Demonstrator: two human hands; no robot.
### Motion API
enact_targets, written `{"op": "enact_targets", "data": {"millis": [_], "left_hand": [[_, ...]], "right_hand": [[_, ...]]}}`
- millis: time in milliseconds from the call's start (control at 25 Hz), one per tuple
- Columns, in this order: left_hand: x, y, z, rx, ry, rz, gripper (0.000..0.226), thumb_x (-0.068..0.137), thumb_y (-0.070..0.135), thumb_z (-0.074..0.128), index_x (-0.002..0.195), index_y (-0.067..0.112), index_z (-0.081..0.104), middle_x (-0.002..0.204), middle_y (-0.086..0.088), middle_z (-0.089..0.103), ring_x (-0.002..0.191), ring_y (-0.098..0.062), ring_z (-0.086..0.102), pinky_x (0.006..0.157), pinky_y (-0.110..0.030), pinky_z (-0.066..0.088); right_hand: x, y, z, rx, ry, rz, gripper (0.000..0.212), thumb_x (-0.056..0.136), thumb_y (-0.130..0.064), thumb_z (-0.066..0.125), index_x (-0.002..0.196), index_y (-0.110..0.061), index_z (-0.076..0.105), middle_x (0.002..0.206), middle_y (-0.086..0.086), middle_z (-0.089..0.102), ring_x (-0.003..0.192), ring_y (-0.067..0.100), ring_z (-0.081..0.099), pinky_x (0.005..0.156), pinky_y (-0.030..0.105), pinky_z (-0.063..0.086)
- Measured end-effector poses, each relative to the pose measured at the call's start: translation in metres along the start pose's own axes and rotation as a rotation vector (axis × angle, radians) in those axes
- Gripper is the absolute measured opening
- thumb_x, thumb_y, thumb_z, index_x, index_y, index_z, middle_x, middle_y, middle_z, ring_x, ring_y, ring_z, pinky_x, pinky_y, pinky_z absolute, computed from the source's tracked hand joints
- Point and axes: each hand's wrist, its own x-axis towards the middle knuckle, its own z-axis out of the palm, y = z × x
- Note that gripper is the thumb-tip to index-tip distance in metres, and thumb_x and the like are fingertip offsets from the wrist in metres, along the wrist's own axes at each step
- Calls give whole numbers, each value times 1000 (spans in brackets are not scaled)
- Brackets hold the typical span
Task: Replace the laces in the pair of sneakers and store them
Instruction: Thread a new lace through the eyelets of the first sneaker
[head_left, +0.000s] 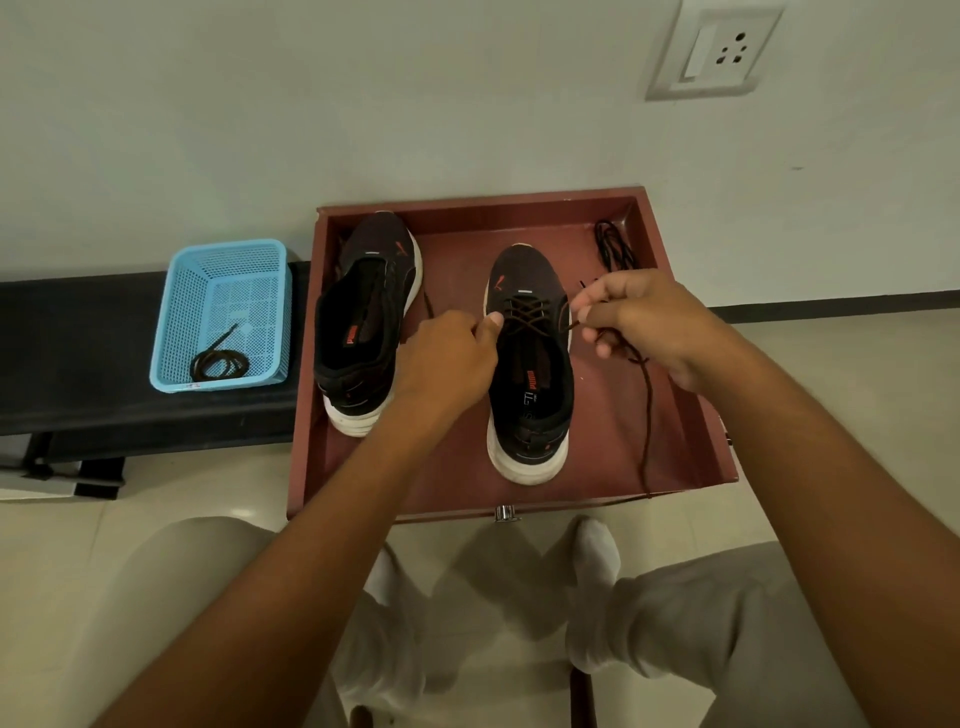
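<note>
At the far left a blue basket (221, 314) stood on a black bench (78, 364), and one coiled lace (218, 362) lay in it, probably an old one taken out. Right of it, a red-brown drawer (675, 338) stood open on the pale tiled floor (62, 530), against a white wall (363, 104) with a socket (714, 49).

In the drawer, the left sneaker (363, 322) seemed to have no lace yet. Our left hand (447, 353) had its fingers curled at the edge of the right sneaker (530, 364), pinching what we think was one lace end. This sneaker had only some crossings done. Our right hand (644, 322) pinched the dark lace (647, 415), whose loose end trailed to the near right. Another bundle of lace (613, 244) waited in the far right corner. So we judged that less than half was done: finishing this sneaker, lacing the other and storing them remained.
</note>
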Motion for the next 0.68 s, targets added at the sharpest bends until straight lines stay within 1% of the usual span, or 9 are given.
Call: {"op": "enact_targets", "data": {"millis": [80,160,240,320,360,440,520,640,680], "left_hand": [[4,4,-6,-52,16,-21,55,102,46,51,57,16,42,55,1,48,54,-21,48,56,-33,36],[6,5,-6,-137,60,-60,54,98,37,59,55,15,36,49,3,39,48,-19,38,52,-32,30],[7,3,-4,-180,94,-101,47,95,27,60,57,16,36,52,0,37,49,-18,33,53,-32,32],[6,-1,-2,-178,102,-117,45,95,22,58,57,15,35,54,-2,37,51,-19,33,54,-34,33],[6,-4,-2,-171,97,-112,46,96,21,58,57,15,33,54,-1,38,51,-19,34,55,-34,34],[5,-7,-3,-149,98,-111,49,98,22,58,57,16,32,54,0,38,52,-20,35,57,-35,33],[4,-10,-2,-134,102,-115,50,100,23,58,58,16,32,54,0,39,52,-21,37,58,-35,33],[2,-11,-4,-142,88,-93,49,100,24,58,58,15,33,53,1,38,51,-19,37,57,-35,34],[2,-9,-7,-167,80,-83,49,100,26,58,59,15,33,53,2,37,49,-16,35,55,-34,33]], "right_hand": [[-4,-3,8,38,-9,4,18,96,-3,59,97,-10,75,70,2,66,48,9,50,48,19,42],[-6,-2,12,-37,84,-13,18,94,-8,62,89,-15,78,67,-5,66,51,6,49,53,21,41],[-5,2,10,-195,208,-43,19,94,-14,65,80,-21,76,73,-10,67,68,5,60,71,27,50],[-2,9,5,-299,273,-18,24,94,-13,64,77,-25,75,82,-9,70,89,15,68,90,35,55],[0,13,4,-333,287,4,23,94,-13,63,81,-25,77,87,-6,72,94,19,69,94,38,56],[5,18,5,-433,303,47,21,95,-13,60,93,-19,80,101,2,74,99,22,68,92,33,54],[10,21,6,-501,328,73,22,96,-12,58,97,-16,79,104,5,74,100,24,68,85,28,49],[9,21,-2,-408,319,77,20,92,-8,61,91,-16,79,96,5,74,91,22,68,81,30,54],[6,20,-6,-312,277,80,20,92,-7,61,89,-16,78,89,3,72,82,18,66,74,30,55]]}}
